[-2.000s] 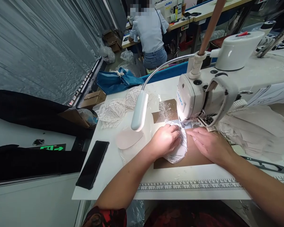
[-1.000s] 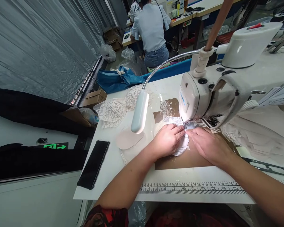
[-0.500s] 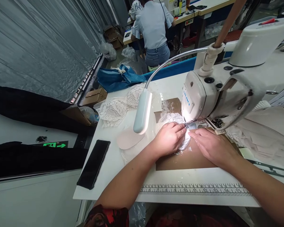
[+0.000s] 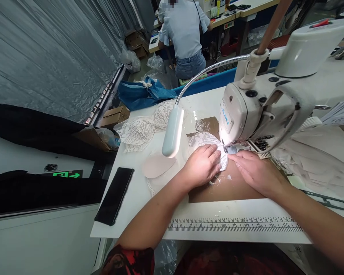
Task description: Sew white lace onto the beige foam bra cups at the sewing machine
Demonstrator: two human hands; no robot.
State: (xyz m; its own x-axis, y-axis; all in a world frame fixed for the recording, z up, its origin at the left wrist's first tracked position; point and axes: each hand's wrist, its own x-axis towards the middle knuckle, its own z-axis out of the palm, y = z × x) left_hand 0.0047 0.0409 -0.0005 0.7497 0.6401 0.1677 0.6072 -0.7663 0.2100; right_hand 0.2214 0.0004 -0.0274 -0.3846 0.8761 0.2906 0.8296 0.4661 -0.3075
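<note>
A white lace piece [image 4: 202, 140] lies under the needle area of the white sewing machine [image 4: 237, 110]. My left hand [image 4: 203, 164] rests flat on the lace, its fingers spread a little and pointing at the needle. Just right of the presser foot, my right hand [image 4: 253, 170] has its fingertips pinched at the lace's right edge; what lies between them is too small to make out. Beneath both is a brown sheet [image 4: 226, 187] on the white table [image 4: 149, 152].
A lamp [image 4: 173, 131] on a bent metal neck hangs left of the machine. Lace cups [image 4: 137, 133], a beige pad [image 4: 157, 166] and a black phone [image 4: 114, 195] lie at the left. Pale fabric [image 4: 321, 156] is piled at the right. A person [image 4: 186, 34] sits beyond the table.
The lace has turned and shifted slightly up under the machine. My left hand has moved back a little to the left, off the presser foot; my right fingertips stay near the foot.
</note>
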